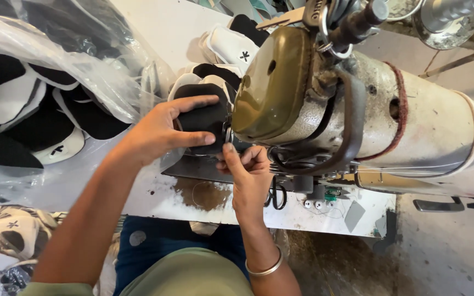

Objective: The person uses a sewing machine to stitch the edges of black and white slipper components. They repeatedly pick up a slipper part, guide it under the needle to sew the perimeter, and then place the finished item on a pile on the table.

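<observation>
Black fabric piece (201, 118) in left hand (157, 131), right hand (248, 170) apparently pinching its edge

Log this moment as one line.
left hand: holds black fabric piece | right hand: pinching at needle area | sewing machine | clear bag beside
</observation>
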